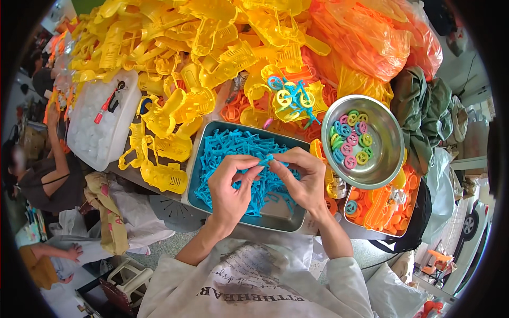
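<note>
A small blue plastic piece (266, 159) is pinched between the fingertips of both my hands. My left hand (231, 183) grips it from one side, and my right hand (301, 177) from the other. Both hands are above a metal tray (249, 229) filled with thin blue plastic parts (222, 153). To the right of the tray stands a round steel bowl (384, 124) with several colourful small wheels (351, 139) inside. Beyond the tray, a cluster of blue parts and coloured wheels (295, 99) lies on a yellow plastic shell. My fingers cover most of the held piece.
A heap of yellow plastic shells (175, 42) covers the far side. Orange bags (366, 40) rise at the far right. A tray of orange parts (384, 209) sits near the bowl. A white tub (101, 114) holds a red-handled tool (105, 108). Other people (47, 175) are at the left.
</note>
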